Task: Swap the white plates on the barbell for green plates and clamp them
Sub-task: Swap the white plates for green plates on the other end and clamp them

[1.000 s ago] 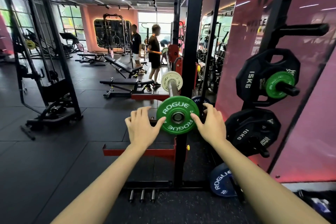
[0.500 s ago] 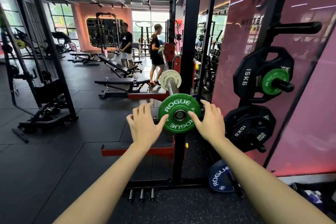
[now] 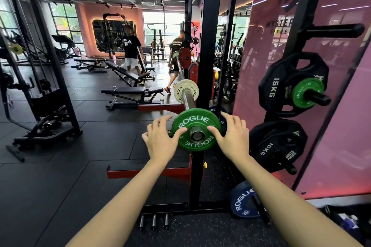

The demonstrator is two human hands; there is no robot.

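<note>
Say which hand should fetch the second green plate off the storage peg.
Right, probably. The right hand is nearer the green plate on the peg, at the person's right; the left hand would cross the barbell sleeve.

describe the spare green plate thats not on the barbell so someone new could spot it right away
Start at the pink wall on the right, where a black storage rack carries plates on pegs. On its middle peg hangs a big black 15KG plate, and the spare green plate sits in front of it. It is the only green disc on that rack; the rest are black or blue.
</note>
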